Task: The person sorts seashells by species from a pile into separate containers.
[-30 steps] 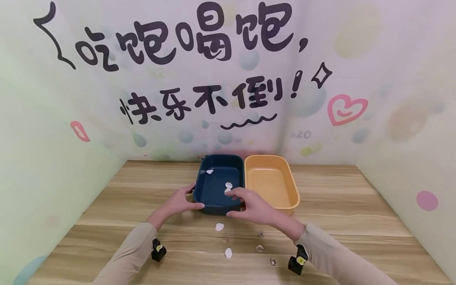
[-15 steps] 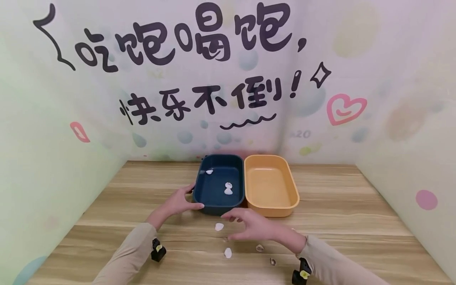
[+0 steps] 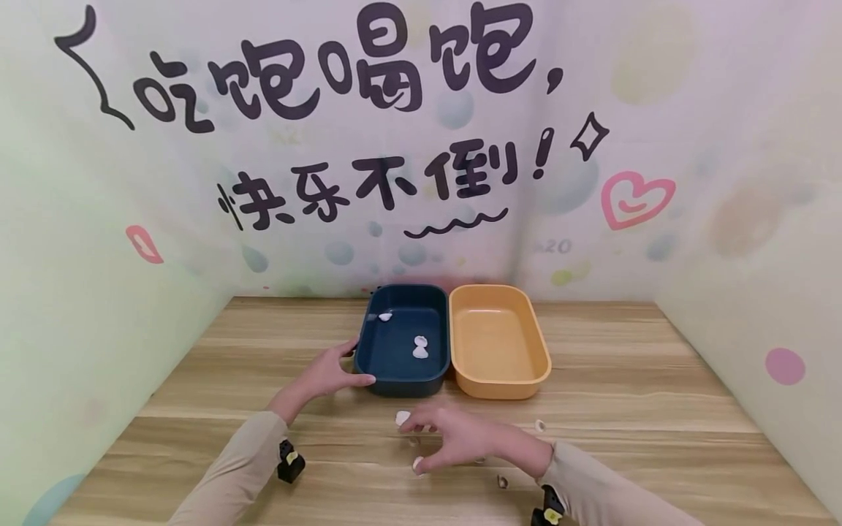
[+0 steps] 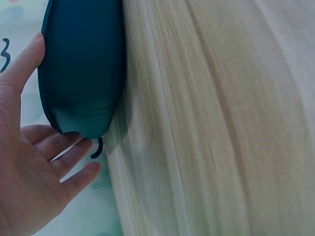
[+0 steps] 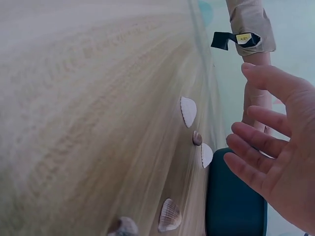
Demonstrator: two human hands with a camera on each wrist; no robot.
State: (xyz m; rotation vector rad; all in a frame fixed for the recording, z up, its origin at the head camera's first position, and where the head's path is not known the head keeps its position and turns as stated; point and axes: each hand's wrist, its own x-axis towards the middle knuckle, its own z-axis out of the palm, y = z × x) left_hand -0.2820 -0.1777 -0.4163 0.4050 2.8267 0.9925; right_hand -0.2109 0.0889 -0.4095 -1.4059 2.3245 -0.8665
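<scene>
My left hand (image 3: pixel 329 371) rests at the near left corner of a dark blue box (image 3: pixel 408 387), its thumb on the rim. In the left wrist view the fingers (image 4: pixel 74 157) lie loosely extended by the box's end. Three white seashells (image 3: pixel 420 352) lie inside the box. My right hand (image 3: pixel 460 438) hovers palm down over the table in front, thumb and fingers apart, nothing between them. Near its fingertips are a white seashell (image 5: pixel 188 112), a second white seashell (image 5: pixel 206 156) and a small brown shell (image 5: pixel 197 138) between them.
A yellow box (image 3: pixel 500 391) stands against the blue box's right side, near the back wall. Right of my right hand, a pale shell (image 3: pixel 540 425) and a small dark shell (image 3: pixel 503 482) lie on the wooden table (image 3: pixel 631 380). A ribbed shell (image 5: pixel 170 215) shows in the right wrist view.
My right hand has drawn back from over the blue box to the shells in front, uncovering two white seashells inside. My left hand has stayed at the box's corner.
</scene>
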